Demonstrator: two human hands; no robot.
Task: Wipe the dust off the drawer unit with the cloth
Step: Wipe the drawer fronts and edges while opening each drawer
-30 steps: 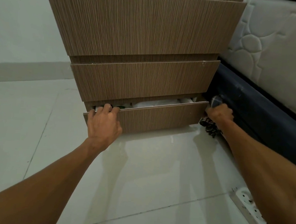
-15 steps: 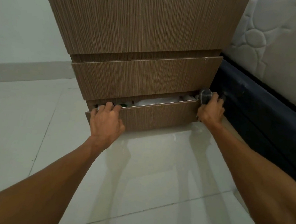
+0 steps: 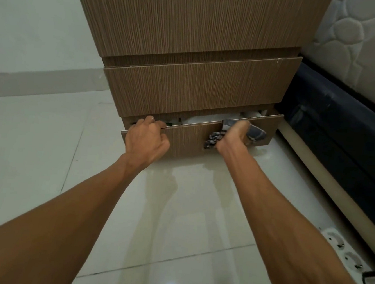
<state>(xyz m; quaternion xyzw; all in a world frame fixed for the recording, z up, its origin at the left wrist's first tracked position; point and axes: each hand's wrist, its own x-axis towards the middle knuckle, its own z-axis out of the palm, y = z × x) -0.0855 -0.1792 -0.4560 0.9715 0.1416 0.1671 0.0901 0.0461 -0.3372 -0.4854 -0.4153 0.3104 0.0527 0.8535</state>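
A brown wood-grain drawer unit (image 3: 198, 40) stands on the tiled floor. Its bottom drawer (image 3: 189, 139) is pulled out a little, with white items visible inside. My left hand (image 3: 146, 139) grips the top edge of that drawer front at its left end. My right hand (image 3: 234, 136) is closed on a grey checked cloth (image 3: 255, 132) and presses it against the top edge of the drawer front, right of the middle. Part of the cloth hangs down to the left of the hand.
A dark blue bed base (image 3: 338, 133) with a white quilted mattress (image 3: 363, 39) runs along the right of the unit. A white power strip (image 3: 345, 253) lies on the floor at the lower right. Glossy pale tiles (image 3: 43, 151) spread to the left and front.
My right hand with the cloth has come from the drawer's right end leftwards along the top edge of the drawer front. My left hand keeps its grip on the left end.
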